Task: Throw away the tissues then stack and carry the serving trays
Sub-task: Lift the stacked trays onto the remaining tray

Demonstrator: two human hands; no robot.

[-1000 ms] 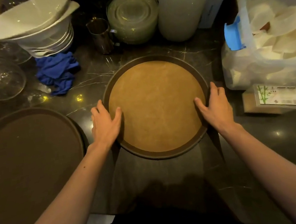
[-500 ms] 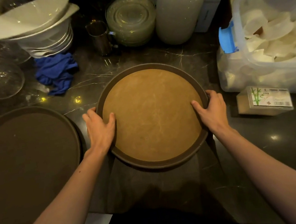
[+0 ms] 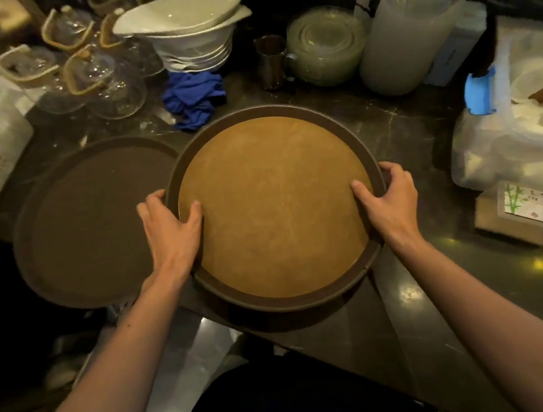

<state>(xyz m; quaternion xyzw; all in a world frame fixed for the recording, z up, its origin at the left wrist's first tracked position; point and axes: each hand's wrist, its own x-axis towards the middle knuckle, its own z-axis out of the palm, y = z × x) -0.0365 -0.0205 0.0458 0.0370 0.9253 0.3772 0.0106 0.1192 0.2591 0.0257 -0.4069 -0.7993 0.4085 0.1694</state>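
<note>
Head view: nearest, the left hand point(image 3: 170, 226) and right hand point(image 3: 387, 198) clasp opposite sides of the tan-lined round tray point(image 3: 277, 205), thumbs on its surface and fingers curled under the rim, its left edge overlapping the dark tray point(image 3: 93, 226) lying on the black marble counter point(image 3: 401, 126). Beyond lie a blue cloth point(image 3: 195, 98), stacked white bowls point(image 3: 188, 33) and glass teapots point(image 3: 86, 71).

A dark marbled tabletop point(image 3: 401, 126) carries a dark round tray point(image 3: 93, 226) at nine o'clock, a blue cloth point(image 3: 195, 96) at twelve, stacked white bowls point(image 3: 188, 40) behind it.
</note>
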